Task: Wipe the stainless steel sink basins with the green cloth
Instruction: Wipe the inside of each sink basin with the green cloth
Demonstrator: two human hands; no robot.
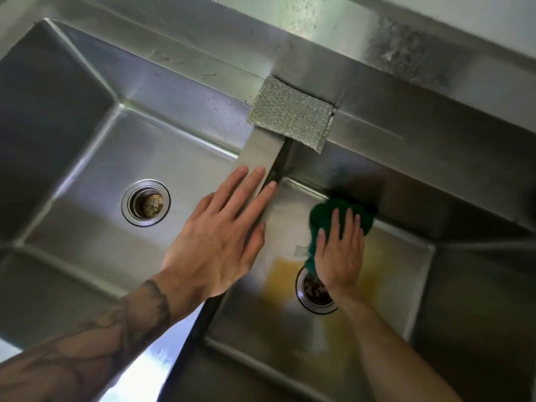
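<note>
Two stainless steel basins lie below me: the left basin (95, 158) and the right basin (400, 274). My right hand (340, 250) presses the green cloth (322, 219) flat against the floor of the right basin, near its back wall, fingers spread over the cloth. My left hand (223, 230) rests flat on the steel divider (258, 155) between the basins, fingers apart and holding nothing. A yellowish smear (280, 281) shows on the right basin floor beside its drain (314, 291).
A silver scouring pad (291, 113) lies on the back ledge where the divider meets it, overhanging the right basin. The left basin has a drain with a strainer (146, 203). A steel backsplash (377, 59) rises behind the sink.
</note>
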